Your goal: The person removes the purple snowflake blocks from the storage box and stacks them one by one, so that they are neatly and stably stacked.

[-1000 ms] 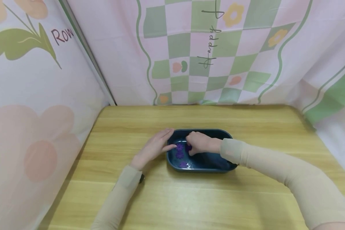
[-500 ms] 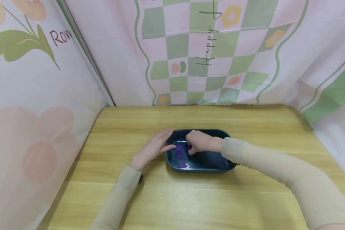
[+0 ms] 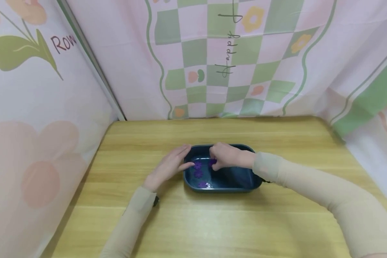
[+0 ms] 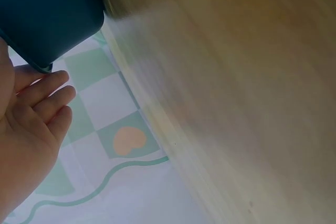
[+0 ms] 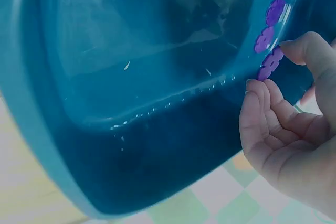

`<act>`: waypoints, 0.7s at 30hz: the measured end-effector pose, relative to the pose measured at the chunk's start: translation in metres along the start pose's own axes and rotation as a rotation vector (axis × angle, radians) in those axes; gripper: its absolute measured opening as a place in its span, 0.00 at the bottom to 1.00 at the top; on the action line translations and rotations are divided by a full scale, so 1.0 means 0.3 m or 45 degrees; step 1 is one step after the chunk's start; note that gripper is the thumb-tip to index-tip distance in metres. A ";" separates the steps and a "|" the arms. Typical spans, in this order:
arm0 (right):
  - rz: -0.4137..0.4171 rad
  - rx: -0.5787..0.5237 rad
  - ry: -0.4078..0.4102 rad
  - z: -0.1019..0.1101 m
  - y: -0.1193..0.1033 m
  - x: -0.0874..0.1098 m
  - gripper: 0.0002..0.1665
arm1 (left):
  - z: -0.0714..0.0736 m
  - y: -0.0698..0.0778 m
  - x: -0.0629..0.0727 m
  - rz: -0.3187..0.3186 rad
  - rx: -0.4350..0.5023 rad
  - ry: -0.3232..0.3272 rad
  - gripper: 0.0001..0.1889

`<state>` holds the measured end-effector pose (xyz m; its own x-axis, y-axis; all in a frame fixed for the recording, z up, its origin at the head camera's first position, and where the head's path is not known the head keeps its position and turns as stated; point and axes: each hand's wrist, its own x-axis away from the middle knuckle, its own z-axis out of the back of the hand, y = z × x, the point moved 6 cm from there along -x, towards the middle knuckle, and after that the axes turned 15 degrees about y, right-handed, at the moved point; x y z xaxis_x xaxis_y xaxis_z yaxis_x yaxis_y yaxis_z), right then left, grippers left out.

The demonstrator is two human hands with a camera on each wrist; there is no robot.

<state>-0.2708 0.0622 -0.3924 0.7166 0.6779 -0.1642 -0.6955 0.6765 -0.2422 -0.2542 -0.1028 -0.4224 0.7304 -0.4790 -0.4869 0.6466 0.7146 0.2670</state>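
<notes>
A dark blue-green oblong basin [image 3: 225, 190] stands on the wooden table. Inside, along its left end, several purple flower-shaped pieces [image 3: 198, 174] lie in a row on the glossy bottom. My left hand [image 3: 168, 165] rests at the basin's left rim, thumb reaching over the edge and straight fingers along the outside. In the left wrist view those fingers [image 4: 44, 95] look relaxed beside the rim's corner. My right hand [image 3: 229, 156] is down in the basin, where thumb and fingertips pinch a purple flower-shaped piece [image 5: 270, 63] near the far wall. The fingers partly cover it.
Behind the table [image 3: 261, 222] hangs a checked, flower-printed curtain [image 3: 209, 53]. Another printed curtain [image 3: 35, 143] borders the left side. More pale fabric hangs at the right.
My right hand has shifted slightly right and toward the far wall, still pinching the purple piece. My left hand stays at the rim. The head view has turned slightly.
</notes>
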 end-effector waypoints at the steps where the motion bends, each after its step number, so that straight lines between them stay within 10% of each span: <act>1: -0.017 -0.006 -0.001 0.005 0.003 0.004 0.14 | 0.001 0.001 0.001 0.000 -0.001 0.000 0.36; 21: -0.113 0.005 0.049 0.081 0.098 0.088 0.13 | -0.007 0.000 0.004 -0.010 -0.002 0.001 0.36</act>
<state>-0.2737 0.1069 -0.3806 0.7771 0.6035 -0.1789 -0.6290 0.7347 -0.2540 -0.2538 -0.1024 -0.4247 0.7251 -0.4843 -0.4895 0.6520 0.7116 0.2618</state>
